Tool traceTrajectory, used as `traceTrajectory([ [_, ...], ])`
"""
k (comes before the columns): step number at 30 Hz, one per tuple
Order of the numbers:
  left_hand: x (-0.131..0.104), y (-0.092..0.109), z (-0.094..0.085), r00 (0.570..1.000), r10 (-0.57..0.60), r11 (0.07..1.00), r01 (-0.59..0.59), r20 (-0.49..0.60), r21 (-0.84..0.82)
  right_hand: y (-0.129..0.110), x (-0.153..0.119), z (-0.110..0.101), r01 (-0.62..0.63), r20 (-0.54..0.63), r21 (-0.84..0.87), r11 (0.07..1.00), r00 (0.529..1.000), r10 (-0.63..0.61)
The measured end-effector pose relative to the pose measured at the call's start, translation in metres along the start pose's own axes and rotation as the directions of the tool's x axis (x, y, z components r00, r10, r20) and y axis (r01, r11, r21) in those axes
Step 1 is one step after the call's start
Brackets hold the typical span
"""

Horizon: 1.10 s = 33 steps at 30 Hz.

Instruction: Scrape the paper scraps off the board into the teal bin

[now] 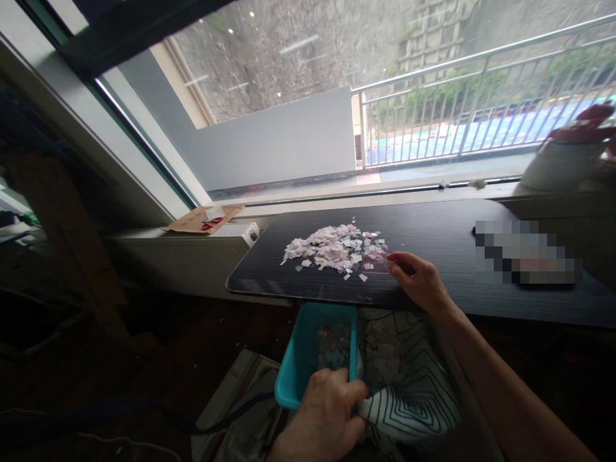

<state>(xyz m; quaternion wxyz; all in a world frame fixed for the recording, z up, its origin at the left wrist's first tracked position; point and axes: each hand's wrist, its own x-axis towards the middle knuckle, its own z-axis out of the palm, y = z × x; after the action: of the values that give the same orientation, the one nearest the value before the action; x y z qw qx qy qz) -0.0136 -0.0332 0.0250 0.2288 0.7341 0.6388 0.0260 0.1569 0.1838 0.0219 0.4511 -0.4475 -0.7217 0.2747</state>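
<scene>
A heap of small white and pale pink paper scraps is spread over the dark tabletop. My right hand pinches a flat, see-through pink plastic piece, whose far end rests among the scraps on the heap's right side. Its exact kind I cannot tell. Below the table edge, my left hand grips the near right rim of a teal plastic bin, fingers curled over it. Small bits lie in the bin, too dim to make out. Beside that hand is a white cloth with black lines.
A blurred-out object lies on the table's right. Brown paper with red items sits on the sill, left of a white radiator. The window and a white container stand behind the table.
</scene>
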Motion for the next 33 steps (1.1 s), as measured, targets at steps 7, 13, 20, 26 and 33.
traceTrajectory([
  [7, 0.001, -0.001, 0.001, 1.0, 0.002, 1.0, -0.002, 0.005, -0.028, -0.003, 0.002, -0.002, -0.122, -0.13, -0.145, 0.982, 0.986, 0.103],
  [13, 0.0, -0.001, 0.002, 1.0, 0.005, 1.0, -0.005, -0.001, -0.009, -0.003, 0.002, -0.002, -0.115, -0.116, -0.147, 0.982, 0.988, 0.098],
  [20, 0.001, -0.001, 0.002, 1.0, 0.012, 1.0, -0.012, -0.01, -0.004, -0.002, 0.001, -0.002, -0.09, -0.118, -0.051, 0.995, 0.99, 0.083],
  [26, 0.001, -0.001, 0.001, 1.0, 0.007, 1.0, -0.007, -0.006, -0.01, -0.004, 0.001, -0.003, -0.066, -0.01, -0.043, 0.997, 0.998, 0.065],
  [33, 0.001, 0.0, 0.001, 1.0, 0.007, 1.0, -0.007, -0.018, -0.011, -0.01, 0.0, -0.006, -0.108, -0.088, -0.049, 0.993, 0.991, 0.104],
])
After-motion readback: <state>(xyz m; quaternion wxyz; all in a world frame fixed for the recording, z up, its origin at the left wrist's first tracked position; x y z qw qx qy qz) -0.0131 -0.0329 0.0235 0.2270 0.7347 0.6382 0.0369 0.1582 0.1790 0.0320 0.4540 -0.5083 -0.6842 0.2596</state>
